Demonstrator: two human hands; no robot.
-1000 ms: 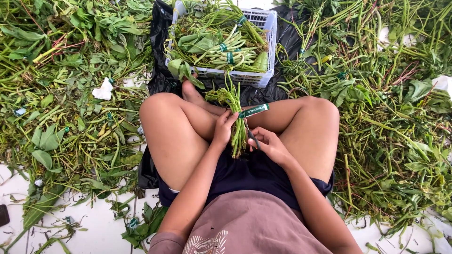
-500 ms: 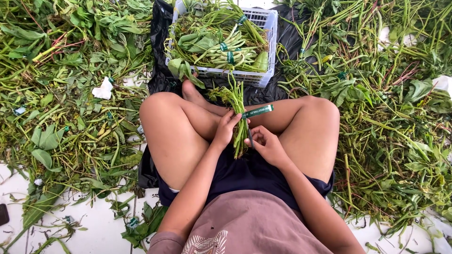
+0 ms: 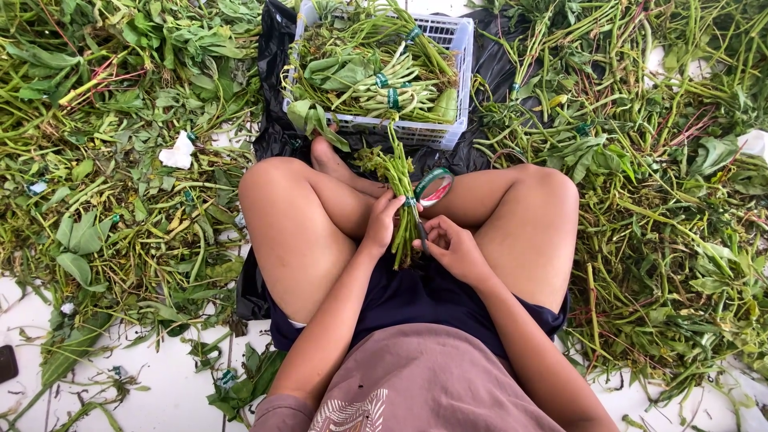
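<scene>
I sit cross-legged on the floor. My left hand (image 3: pixel 383 220) grips a small bundle of green stems (image 3: pixel 398 180) held upright between my knees. A roll of green tape (image 3: pixel 434 186) hangs right beside the bundle, and a strip runs from it to the stems. My right hand (image 3: pixel 450 246) pinches at the bundle's lower part, just under the tape roll. The stem ends (image 3: pixel 406 248) poke down between both hands.
A white plastic basket (image 3: pixel 448 48) with several tape-bound green bundles stands just beyond my feet on a black sheet (image 3: pixel 276 56). Loose green stems and leaves lie piled on the left (image 3: pixel 120 160) and right (image 3: pixel 664 184). Crumpled white paper (image 3: pixel 178 152) lies at left.
The tape roll has turned from edge-on to showing its round face and moved slightly right of the bundle. The right hand shifted a little along the stems.
</scene>
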